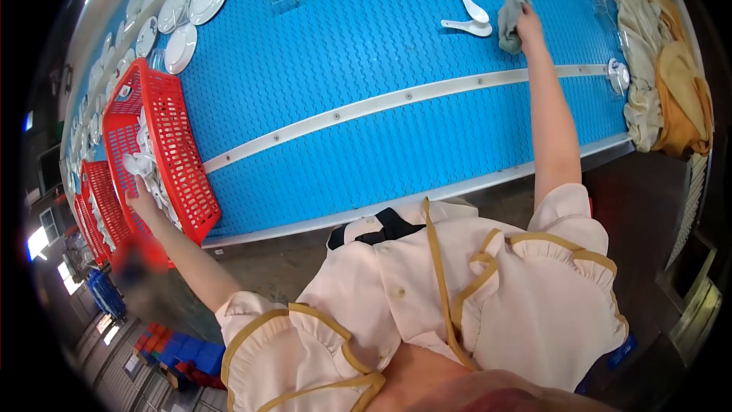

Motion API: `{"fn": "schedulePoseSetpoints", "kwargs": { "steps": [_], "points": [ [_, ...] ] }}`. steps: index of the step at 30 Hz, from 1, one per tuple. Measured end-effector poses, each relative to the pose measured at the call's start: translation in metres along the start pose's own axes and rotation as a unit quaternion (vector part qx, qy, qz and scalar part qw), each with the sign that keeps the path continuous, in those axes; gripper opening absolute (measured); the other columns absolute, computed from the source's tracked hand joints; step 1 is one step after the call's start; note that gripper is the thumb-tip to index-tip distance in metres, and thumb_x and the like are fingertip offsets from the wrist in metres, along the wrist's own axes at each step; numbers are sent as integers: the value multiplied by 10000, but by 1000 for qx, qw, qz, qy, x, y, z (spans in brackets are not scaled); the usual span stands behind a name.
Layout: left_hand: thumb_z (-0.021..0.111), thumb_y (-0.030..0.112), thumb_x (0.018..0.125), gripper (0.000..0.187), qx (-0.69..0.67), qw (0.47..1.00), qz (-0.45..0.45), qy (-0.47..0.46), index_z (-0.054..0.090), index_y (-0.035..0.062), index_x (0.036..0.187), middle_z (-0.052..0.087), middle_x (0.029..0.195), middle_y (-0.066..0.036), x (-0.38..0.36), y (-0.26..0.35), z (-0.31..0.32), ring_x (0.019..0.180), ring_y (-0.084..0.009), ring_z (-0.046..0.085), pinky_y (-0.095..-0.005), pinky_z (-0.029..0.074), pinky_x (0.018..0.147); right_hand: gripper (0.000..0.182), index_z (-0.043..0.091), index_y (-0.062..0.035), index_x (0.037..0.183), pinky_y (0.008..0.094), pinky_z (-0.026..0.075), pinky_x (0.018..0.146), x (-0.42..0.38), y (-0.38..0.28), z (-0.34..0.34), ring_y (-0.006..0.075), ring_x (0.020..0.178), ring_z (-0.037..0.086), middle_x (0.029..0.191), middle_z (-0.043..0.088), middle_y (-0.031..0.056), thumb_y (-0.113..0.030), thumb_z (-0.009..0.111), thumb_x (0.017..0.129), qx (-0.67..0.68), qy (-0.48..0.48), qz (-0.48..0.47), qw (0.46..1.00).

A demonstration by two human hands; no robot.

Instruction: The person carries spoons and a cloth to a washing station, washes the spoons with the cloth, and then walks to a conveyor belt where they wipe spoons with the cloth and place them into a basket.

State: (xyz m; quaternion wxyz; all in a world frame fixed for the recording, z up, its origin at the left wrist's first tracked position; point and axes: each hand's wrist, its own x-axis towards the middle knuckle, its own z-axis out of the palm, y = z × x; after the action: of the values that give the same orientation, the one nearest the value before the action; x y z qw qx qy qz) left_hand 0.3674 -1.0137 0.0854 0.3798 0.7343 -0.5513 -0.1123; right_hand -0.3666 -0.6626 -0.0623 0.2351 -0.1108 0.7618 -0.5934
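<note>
Spoons [146,172] filled the red basket [179,156] at the blue bench's [343,69] left edge, where the left hand [141,202] gripped one. Far right of the basket, the right hand [528,24] clutched a grey cloth [509,19] beside two loose spoons [471,17].

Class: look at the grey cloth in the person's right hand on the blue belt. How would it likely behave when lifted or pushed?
The grey cloth looks bunched and drooping under the right hand, so it is probably floppy. It seems light and unlikely to roll or break. Pushed across the ridged blue belt, it would likely crumple rather than slide.
</note>
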Motion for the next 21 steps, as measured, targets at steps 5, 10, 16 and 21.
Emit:
{"fn": "schedulePoseSetpoints", "kwargs": {
  "steps": [5,10,16,21],
  "points": [
    [634,298,751,463,13,979,186,-79,495,-18,1058,492,1108,-154,-112,66,35,1071,-253,433,-342,347,898,472,559,-62,1072,321,435,770,-3,-8,39,255,898,569,1002,590,140,-336,614,691,-414,-72,-50,906],
    [624,132,740,263,21,920,363,-149,556,22,969,524,1025,-123,-220,113,76,1015,-229,463,-345,349,880,480,578,-43,1030,318,450,743,-13,4,39,239,856,583,961,602,131,-318,670,648,-314,-90,-57,943],
    [566,123,797,215,-258,794,34,-549,548,52,1000,532,793,-14,-344,165,101,667,-73,497,-201,418,566,296,582,-31,966,271,453,707,-138,-44,24,105,805,549,887,596,51,-135,639,695,-32,-218,6,975],
    [421,236,892,236,-285,676,-34,-679,546,61,989,481,656,27,-401,203,103,534,-31,422,-178,345,467,358,552,-36,1023,278,436,755,-233,-38,55,142,855,551,912,597,71,-196,625,711,-56,-456,-46,887]
  ]
}}
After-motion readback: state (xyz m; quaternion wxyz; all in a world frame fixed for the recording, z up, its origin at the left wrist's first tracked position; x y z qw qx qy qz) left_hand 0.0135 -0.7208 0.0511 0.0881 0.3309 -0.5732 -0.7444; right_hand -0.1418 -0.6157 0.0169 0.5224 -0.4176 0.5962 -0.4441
